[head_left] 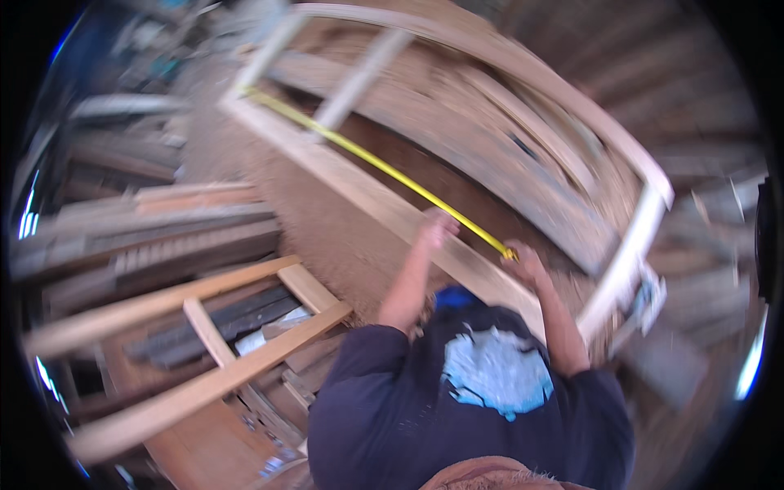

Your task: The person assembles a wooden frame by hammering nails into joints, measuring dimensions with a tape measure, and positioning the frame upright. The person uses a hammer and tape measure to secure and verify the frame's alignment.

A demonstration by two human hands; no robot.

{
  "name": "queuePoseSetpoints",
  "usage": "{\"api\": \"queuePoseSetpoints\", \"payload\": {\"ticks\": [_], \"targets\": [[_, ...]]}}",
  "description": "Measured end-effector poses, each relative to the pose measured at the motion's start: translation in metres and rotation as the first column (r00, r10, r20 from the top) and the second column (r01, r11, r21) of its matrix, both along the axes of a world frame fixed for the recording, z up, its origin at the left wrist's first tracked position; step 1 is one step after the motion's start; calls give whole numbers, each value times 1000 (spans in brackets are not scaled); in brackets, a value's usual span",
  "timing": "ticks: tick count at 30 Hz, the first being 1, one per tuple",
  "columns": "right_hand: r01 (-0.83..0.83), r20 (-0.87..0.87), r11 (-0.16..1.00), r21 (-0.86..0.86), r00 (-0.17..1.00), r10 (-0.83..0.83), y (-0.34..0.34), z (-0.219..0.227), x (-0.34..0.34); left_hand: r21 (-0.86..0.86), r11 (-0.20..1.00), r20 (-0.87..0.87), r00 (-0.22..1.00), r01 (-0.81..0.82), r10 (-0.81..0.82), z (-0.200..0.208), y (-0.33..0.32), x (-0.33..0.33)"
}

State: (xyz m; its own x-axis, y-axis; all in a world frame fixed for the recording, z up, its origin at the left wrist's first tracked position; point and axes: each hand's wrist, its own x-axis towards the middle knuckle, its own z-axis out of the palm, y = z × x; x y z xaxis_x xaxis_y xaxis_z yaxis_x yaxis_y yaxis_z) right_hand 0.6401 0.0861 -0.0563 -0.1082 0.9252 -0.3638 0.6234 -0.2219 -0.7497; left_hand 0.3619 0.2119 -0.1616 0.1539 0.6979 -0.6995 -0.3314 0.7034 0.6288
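Note:
A yellow tape measure (392, 171) is drawn out across a pale wooden frame (351, 180). Its far end reaches the frame's corner at the upper left, and the blade runs diagonally beside the near rail, over a crosspiece (363, 82). My right hand (527, 265) is closed around the near end of the tape, inside the right part of the frame. Farther left, my left hand (439, 229) is over the near rail, right beside the blade. Blur hides how its fingers are set and whether they touch the tape.
Within the frame lie a wide weathered plank (465, 171) and narrower boards (531, 135) on brown earth. A smaller wooden frame (220, 367) rests at lower left, near stacked timber (163, 229). More boards (686, 302) lie at right, blurred.

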Motion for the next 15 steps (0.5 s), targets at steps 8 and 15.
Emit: {"api": "queuePoseSetpoints", "payload": {"ticks": [8,15], "targets": [[315,75,945,-85,948,-310,-217,-2,172,-177,982,81,996,58,-44,24,-77,83],[453,353,887,-88,847,-397,-325,-21,256,-234,965,-79,987,116,-137,-6,-92,102]]}}
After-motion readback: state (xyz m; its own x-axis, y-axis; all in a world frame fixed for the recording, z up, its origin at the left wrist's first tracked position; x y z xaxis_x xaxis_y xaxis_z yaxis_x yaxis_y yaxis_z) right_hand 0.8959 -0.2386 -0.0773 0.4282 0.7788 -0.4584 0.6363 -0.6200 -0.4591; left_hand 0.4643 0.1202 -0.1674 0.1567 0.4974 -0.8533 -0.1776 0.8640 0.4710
